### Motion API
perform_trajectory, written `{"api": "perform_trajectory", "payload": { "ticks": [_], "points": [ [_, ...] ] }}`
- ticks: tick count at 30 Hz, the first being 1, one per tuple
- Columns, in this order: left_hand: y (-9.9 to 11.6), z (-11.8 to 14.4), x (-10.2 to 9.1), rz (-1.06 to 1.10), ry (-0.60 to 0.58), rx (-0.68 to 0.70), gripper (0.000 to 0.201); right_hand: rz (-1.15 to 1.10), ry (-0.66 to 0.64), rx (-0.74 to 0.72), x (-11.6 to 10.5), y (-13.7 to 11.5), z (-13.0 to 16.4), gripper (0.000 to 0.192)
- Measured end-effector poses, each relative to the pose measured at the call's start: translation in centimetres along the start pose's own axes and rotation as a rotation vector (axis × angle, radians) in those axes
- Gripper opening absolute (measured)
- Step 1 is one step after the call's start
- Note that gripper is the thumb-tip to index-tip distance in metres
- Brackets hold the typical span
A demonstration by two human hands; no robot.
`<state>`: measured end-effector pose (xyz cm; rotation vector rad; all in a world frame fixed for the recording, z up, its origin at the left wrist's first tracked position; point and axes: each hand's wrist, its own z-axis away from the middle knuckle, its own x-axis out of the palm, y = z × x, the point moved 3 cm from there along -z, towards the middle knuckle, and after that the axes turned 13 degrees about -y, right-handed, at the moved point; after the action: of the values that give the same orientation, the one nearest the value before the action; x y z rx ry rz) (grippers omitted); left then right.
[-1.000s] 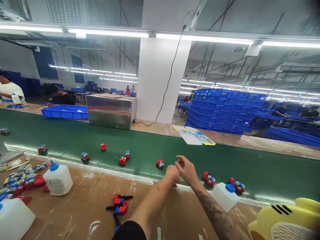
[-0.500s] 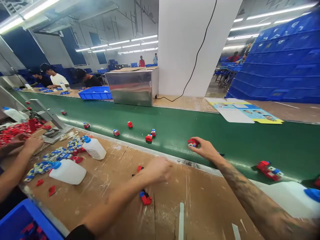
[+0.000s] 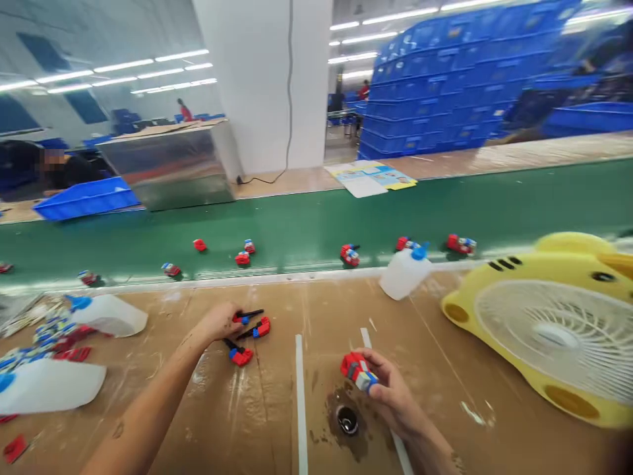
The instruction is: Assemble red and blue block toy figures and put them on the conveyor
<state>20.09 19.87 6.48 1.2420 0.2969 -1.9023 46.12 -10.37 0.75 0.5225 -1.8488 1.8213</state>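
Table [image 3: 271, 409] is filling the foreground with its scuffed brown surface, and beyond it a green belt [image 3: 306, 224] is stretching from side to side. A white pillar [image 3: 262, 79] is standing behind the belt, with a tall stack of blue crates [image 3: 435, 86] rising to its right and a shiny metal-sided box [image 3: 173, 171] sitting to its left. A yellow fan [image 3: 469, 289] is taking up the right side of the table. A blue tray [image 3: 89, 198] is sitting left of the box, and a printed card [image 3: 370, 178] is lying at the belt's far edge. Three white bottles [image 3: 405, 274] with blue caps are occupying the table, one near the fan and two at the left.

The right hand [image 3: 390, 389] is pinching a red, blue and grey block toy [image 3: 359, 371] between thumb and fingers, just beyond a small round dark cup. The left hand [image 3: 222, 322] is curling over the uppermost of three red-and-blue pieces [image 3: 261, 326] with black rods; its fingertips are partly hiding, so I cannot tell whether they are gripping it. Similar small block assemblies [image 3: 349, 255] are dotting the belt, and the cup [image 3: 347, 420] is sitting amid a dark stain
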Motion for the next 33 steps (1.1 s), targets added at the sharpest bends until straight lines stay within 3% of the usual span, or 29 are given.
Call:
{"api": "perform_trajectory", "payload": {
  "ticks": [5, 8, 10, 12, 14, 17, 20, 25, 30, 33],
  "points": [
    [1.2, 0.4, -1.0, 0.055, 0.068, -0.054, 0.021, -0.063, 0.045, -0.044, -0.4, -0.1, 2.6, 0.066],
    [4.5, 3.3, 0.3, 0.153, 0.063, -0.003, 0.038, -0.028, 0.089, -0.044, -1.4, -0.3, 4.1, 0.064],
    [8.6, 5.6, 2.1, 0.223, 0.010, 0.160, 0.041, -0.016, 0.127, -0.040, -2.2, -0.4, 4.9, 0.062],
    [13.7, 7.9, 3.8, 0.232, -0.046, 0.490, 0.039, -0.014, 0.158, -0.037, -2.8, -0.5, 5.3, 0.062],
    [18.2, 9.7, 5.0, 0.069, -0.060, 0.777, 0.039, -0.001, 0.165, -0.045, -3.1, -0.6, 5.5, 0.060],
    [22.0, 10.8, 5.7, -0.282, -0.011, 0.964, 0.029, 0.020, 0.155, -0.072, -3.1, -0.7, 5.4, 0.057],
    [22.9, 10.4, 5.8, -0.475, 0.008, 0.981, 0.022, 0.044, 0.116, -0.060, -3.0, -0.8, 5.3, 0.058],
    [23.4, 9.5, 6.2, -0.561, 0.034, 1.010, 0.018, 0.088, -0.023, -0.053, -2.6, -1.0, 5.1, 0.055],
    [24.4, 9.0, 6.6, -0.592, -0.017, 1.028, 0.014, -0.005, -0.052, -0.058, -2.2, -1.2, 5.2, 0.064],
    [24.0, 8.9, 6.2, -0.479, -0.047, 1.008, 0.016, 0.033, -0.045, -0.001, -2.1, -1.3, 5.3, 0.067]
  ]
}}
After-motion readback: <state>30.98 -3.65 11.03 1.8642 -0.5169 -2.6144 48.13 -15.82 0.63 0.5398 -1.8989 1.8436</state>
